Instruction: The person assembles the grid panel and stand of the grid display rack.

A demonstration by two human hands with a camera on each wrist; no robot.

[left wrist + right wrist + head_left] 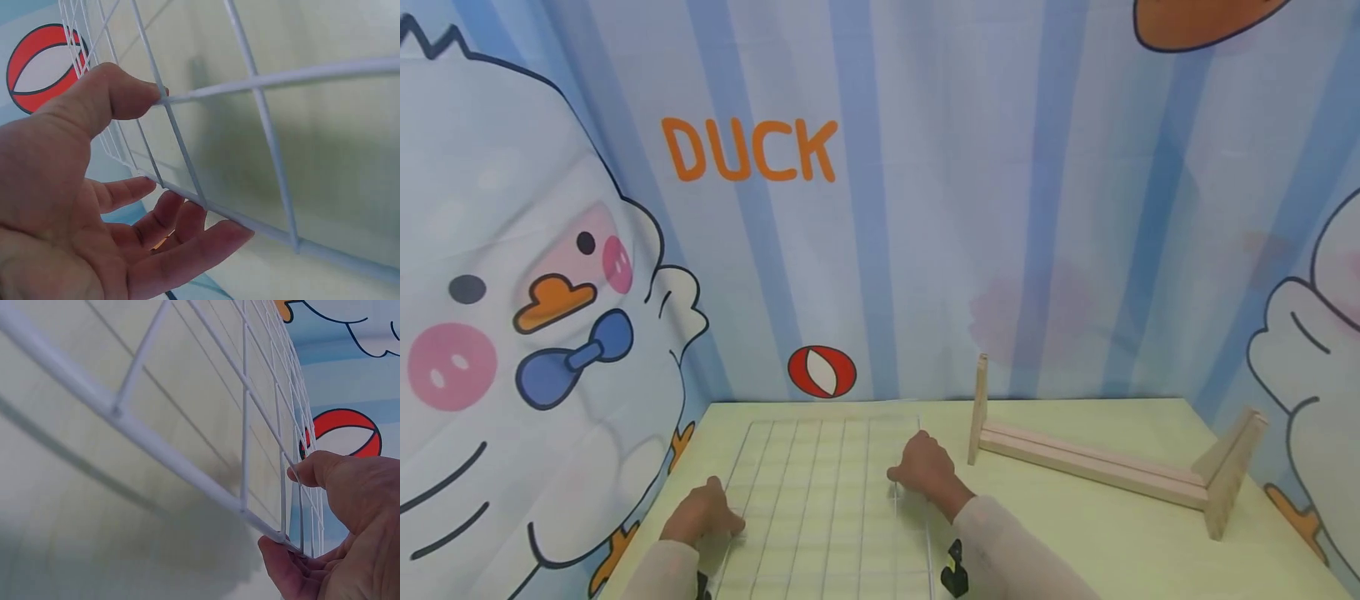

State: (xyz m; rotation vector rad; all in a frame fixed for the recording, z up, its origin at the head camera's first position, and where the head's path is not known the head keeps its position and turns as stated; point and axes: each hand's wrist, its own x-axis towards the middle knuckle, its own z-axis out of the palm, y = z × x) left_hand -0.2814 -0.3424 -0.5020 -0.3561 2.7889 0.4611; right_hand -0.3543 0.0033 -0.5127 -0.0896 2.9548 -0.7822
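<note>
Fingers of the left hand were curled under the left edge of a white wire grid, the thumb pressed on an inner wire. The grid spanned the left and middle of the pale yellow table; beyond its far edge, a red ball print showed on striped cloth. The right hand pinched the grid's right edge, thumb against a wire. Farther right, a wooden stand rested apart, its two uprights joined by a bar.
</note>
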